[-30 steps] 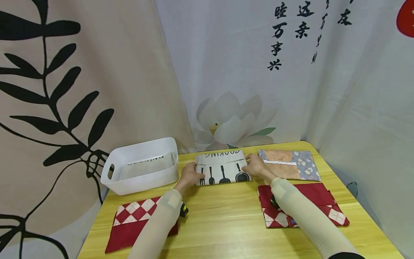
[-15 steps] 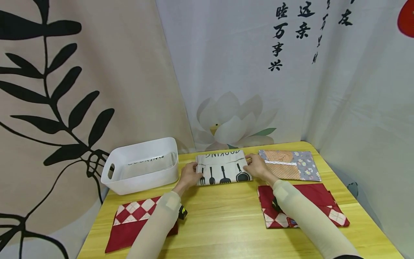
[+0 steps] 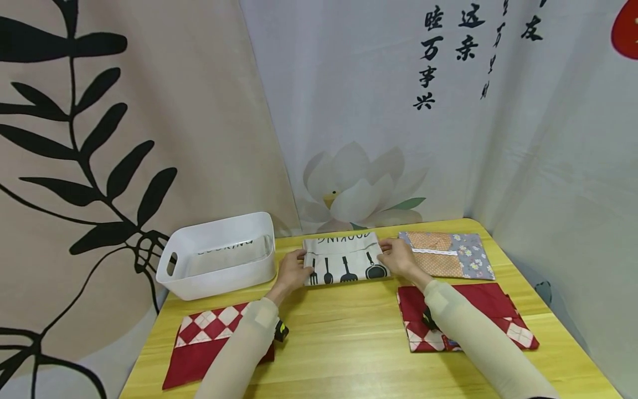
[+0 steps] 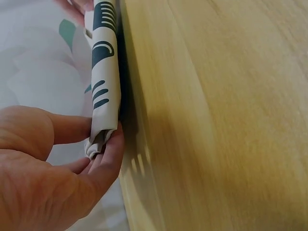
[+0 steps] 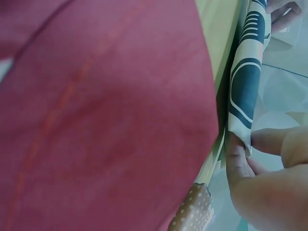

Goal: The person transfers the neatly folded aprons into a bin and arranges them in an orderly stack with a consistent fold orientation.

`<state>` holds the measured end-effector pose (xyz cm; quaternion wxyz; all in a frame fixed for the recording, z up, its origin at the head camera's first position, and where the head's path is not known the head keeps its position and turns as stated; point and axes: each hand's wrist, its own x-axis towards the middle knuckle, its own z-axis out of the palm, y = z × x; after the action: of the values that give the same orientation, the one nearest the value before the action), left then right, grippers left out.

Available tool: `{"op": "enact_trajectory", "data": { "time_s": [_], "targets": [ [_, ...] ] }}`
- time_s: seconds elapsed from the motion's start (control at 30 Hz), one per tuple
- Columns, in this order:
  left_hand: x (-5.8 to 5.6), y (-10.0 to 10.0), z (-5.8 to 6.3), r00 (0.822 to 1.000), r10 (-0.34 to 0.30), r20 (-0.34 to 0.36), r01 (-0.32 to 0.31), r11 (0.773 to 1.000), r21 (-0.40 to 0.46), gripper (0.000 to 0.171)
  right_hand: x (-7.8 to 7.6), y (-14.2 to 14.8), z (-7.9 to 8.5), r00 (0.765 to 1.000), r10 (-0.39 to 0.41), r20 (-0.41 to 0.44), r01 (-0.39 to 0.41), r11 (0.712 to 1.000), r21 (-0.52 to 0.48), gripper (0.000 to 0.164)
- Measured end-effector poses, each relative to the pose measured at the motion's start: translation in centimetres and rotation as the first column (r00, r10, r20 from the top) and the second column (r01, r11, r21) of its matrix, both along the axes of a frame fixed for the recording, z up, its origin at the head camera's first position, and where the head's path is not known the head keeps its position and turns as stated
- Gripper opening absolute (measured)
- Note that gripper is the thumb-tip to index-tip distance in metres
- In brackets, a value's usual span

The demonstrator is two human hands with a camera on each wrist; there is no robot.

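Observation:
A folded white cloth [image 3: 344, 257] printed with black kitchen utensils and the word COOKING lies at the back middle of the yellow wooden table [image 3: 344, 338]. My left hand [image 3: 293, 270] pinches its left edge, thumb and fingers closed on the folded cloth [image 4: 103, 86]. My right hand [image 3: 397, 257] pinches the right edge, the fingers curled round the folded cloth [image 5: 246, 82]. The cloth looks lifted slightly off the table in both wrist views.
A white plastic basket [image 3: 217, 256] with another COOKING cloth inside stands at the back left. An orange and grey flowered cloth [image 3: 448, 254] lies back right. Red checked cloths lie front left [image 3: 206, 338] and front right [image 3: 478, 316]. Curtains hang close behind.
Both hands stay on the ends of the utensil cloth; the cloth has shifted very slightly and its near edge has come up a little.

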<state>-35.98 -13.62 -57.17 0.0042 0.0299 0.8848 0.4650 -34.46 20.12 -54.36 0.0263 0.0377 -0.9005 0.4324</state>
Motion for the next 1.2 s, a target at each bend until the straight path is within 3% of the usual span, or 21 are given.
{"op": "enact_trajectory", "data": {
  "time_s": [0.07,0.17,0.77,1.2],
  "targets": [
    [1.3,0.4,1.5,1.000,-0.002,-0.009,0.002,1.000,0.007,0.061,0.2,0.0,0.2,1.000,0.004,-0.003,-0.004,1.000,-0.012,0.046],
    [2.3,0.9,2.8,1.000,0.008,-0.006,-0.008,1.000,0.015,0.060,0.6,0.1,0.5,1.000,0.004,0.003,-0.004,1.000,-0.023,0.045],
    [3.6,0.9,4.4,0.998,0.003,-0.058,-0.004,1.000,-0.016,0.061,2.2,0.6,1.9,0.999,-0.035,0.016,0.036,0.996,-0.076,0.046],
    [4.5,1.1,6.7,0.996,0.018,-0.091,-0.013,0.998,0.060,0.061,3.4,1.1,3.5,0.998,-0.039,-0.039,0.034,0.991,-0.130,0.047]
  ]
}}
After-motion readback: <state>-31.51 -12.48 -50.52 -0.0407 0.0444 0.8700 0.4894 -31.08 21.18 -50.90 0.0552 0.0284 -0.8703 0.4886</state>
